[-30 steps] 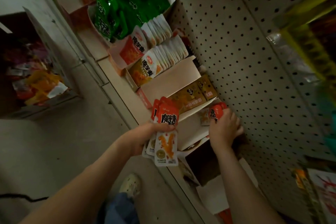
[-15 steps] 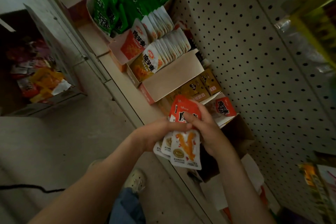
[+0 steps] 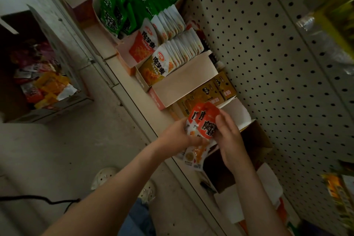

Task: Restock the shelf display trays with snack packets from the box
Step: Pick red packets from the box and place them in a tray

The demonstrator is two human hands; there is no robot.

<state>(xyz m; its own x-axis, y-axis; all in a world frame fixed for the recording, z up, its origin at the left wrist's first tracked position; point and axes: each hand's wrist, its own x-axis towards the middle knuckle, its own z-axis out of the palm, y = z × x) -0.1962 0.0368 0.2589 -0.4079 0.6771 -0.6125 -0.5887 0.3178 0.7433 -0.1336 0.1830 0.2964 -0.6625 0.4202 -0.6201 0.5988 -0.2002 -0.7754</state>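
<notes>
Over the front edge of the shelf (image 3: 124,74), both hands meet on a fanned bundle of red-and-white snack packets (image 3: 205,126). The left hand (image 3: 176,136) grips the bundle from its left side, fingers curled beneath it. The right hand (image 3: 229,138) pinches the frontmost of them at its right edge. The bundle hangs just in front of a white display tray (image 3: 237,115), against the pegboard (image 3: 268,63). The box (image 3: 47,115) of mixed packets sits on the floor, well apart to the left.

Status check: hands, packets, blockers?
Left hand grips red packet stack. Right hand pinches front packet. White tray just behind, nothing between.
</notes>
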